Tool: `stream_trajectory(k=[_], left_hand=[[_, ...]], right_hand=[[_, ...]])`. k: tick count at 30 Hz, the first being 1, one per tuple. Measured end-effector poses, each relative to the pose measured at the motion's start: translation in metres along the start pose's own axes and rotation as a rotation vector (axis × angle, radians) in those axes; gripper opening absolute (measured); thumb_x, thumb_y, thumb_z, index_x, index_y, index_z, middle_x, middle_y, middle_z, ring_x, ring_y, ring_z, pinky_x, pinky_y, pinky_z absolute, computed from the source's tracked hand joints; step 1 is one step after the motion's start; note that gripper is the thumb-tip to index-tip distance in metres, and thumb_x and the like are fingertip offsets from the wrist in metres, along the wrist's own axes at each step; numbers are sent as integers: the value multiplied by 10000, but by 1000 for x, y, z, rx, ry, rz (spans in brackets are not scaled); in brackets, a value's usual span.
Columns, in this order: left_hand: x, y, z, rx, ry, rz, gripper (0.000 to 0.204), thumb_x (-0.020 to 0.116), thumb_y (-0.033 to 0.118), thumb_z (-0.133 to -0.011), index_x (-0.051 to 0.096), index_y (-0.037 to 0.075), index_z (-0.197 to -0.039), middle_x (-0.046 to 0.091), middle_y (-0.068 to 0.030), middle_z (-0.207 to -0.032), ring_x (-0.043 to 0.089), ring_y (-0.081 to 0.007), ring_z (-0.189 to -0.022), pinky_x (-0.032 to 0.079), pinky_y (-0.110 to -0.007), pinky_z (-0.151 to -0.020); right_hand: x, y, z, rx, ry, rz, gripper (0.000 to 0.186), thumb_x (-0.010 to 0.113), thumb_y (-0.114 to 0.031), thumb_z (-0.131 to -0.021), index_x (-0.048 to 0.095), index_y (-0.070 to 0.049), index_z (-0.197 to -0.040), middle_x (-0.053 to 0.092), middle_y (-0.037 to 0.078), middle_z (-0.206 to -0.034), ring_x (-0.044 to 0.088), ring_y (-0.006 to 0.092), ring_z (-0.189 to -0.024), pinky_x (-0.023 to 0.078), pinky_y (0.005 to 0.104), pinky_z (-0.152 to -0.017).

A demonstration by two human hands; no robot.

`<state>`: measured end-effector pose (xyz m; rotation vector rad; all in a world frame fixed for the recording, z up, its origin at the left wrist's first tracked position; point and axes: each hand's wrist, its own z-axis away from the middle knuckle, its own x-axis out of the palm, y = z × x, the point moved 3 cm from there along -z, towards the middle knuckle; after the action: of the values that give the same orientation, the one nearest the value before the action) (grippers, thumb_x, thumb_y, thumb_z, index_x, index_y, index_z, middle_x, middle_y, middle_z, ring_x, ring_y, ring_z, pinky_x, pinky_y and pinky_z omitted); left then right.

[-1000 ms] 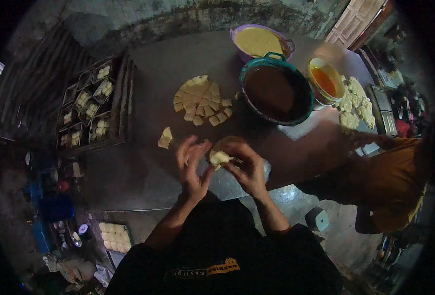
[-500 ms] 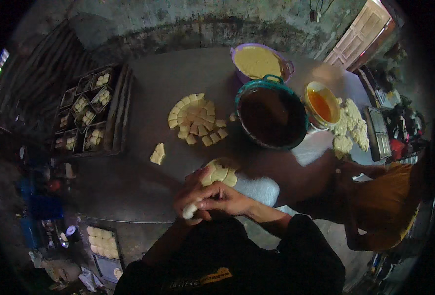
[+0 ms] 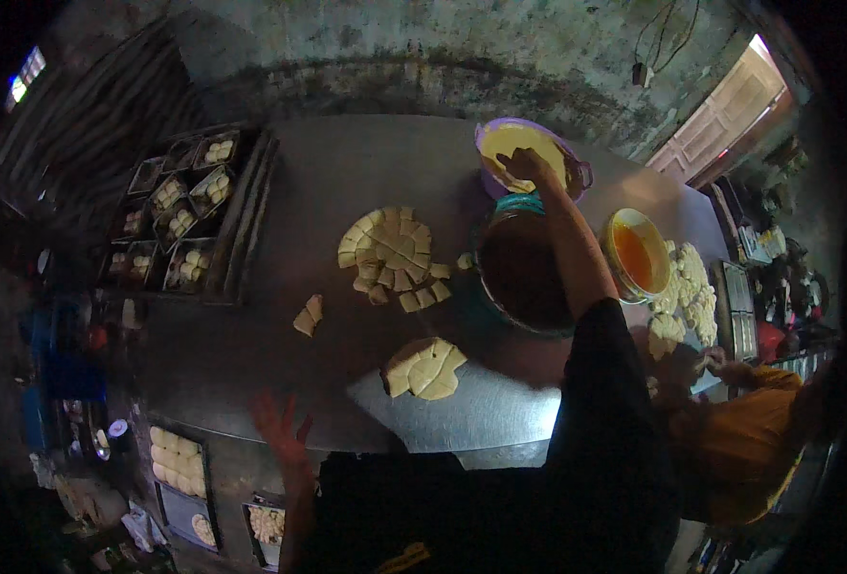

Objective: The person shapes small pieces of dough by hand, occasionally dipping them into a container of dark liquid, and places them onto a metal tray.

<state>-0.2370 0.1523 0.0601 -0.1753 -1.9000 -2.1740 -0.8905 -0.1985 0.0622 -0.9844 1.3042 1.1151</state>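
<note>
My right arm stretches over a dark-filled teal basin (image 3: 519,277). At its end my right hand (image 3: 531,165) is over the purple basin (image 3: 581,177), fingers bent together at the soft yellow mass (image 3: 502,140) inside; what they grip, if anything, is too dark to make out. By the table's front edge my left hand (image 3: 285,430) is open, its fingers spread and nothing in them. Just ahead lies a pale, scored slab of dough (image 3: 426,368). Farther back, dough cut into small pieces (image 3: 385,239) forms a rough round, with a separate strip (image 3: 309,315) to its left.
Tins with dough pieces fill a dark rack (image 3: 237,220) at left. Beyond the teal basin stand a bucket of orange liquid (image 3: 637,251) and dough lumps (image 3: 682,297). A person in an orange top (image 3: 744,440) works at right. Dough trays (image 3: 179,464) sit below the table edge.
My hands were together at the front edge around a small dough ball. Now they are apart: the right has reached to the purple basin, the left has opened without the ball. The view has shifted.
</note>
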Motion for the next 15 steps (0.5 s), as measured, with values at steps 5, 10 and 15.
stream_trajectory(k=[5,10,15], left_hand=[[-32,7,33,17,138,-36,1166,671,763,-720,49,279,-1579,131,-100,-1633,379,-371,-1387,403,-566,-1025],[-37,5,24,-24,88,-2,1093,643,732,-774,67,269,-1579,167,-104,-1624,461,-360,-1322,436,-514,-1005],[-23,14,-10,62,-124,-1,945,651,647,-822,252,175,-1537,335,-133,-1550,526,-341,-1262,451,-483,-993]], right_hand=[[-8,-27,11,-105,-88,-97,541,406,-505,-984,636,-102,-1262,649,252,-1189,627,454,-1060,457,527,-962],[-10,-25,26,-40,1,-197,599,397,-529,-986,655,-33,-1203,639,260,-1198,589,460,-1133,438,527,-990],[-27,-55,42,-27,0,-248,461,408,-390,-1011,621,-72,-1268,664,246,-1121,628,430,-1040,489,523,-896]])
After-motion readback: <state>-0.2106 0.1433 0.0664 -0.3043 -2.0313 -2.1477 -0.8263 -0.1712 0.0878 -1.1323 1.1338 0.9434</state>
